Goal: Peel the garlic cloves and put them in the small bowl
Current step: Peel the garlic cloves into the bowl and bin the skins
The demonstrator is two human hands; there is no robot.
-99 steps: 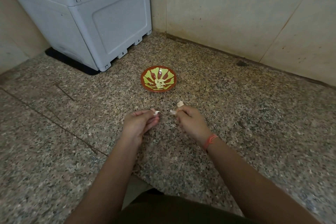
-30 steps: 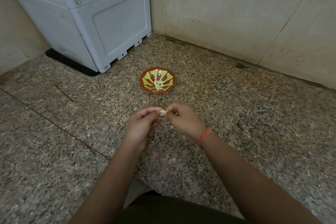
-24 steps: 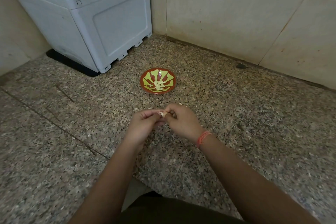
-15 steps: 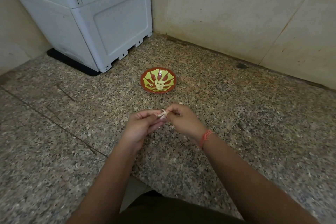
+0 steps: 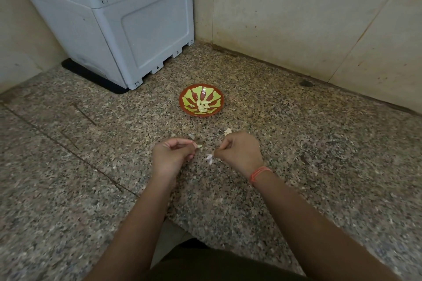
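A small red bowl (image 5: 186, 107) with a green pattern stands on the granite floor, with several peeled garlic cloves (image 5: 203, 106) in its middle. Nearer to me, my left hand (image 5: 171, 158) pinches a pale garlic clove (image 5: 199, 146) at its fingertips. A short gap to the right, my right hand (image 5: 239, 153) holds a white strip of garlic skin (image 5: 209, 159) that hangs from its fingers. Both hands hover just above the floor, in front of the bowl.
A grey plastic box (image 5: 114, 16) stands in the far left corner on a black mat. Tiled walls close the back and right. Loose skin scraps (image 5: 228, 131) and a second scrap (image 5: 191, 136) lie on the floor behind my hands. My knee is at the bottom.
My hands were together on the clove; now they have pulled apart, the right hand taking a strip of skin off to the right while the left keeps the clove.
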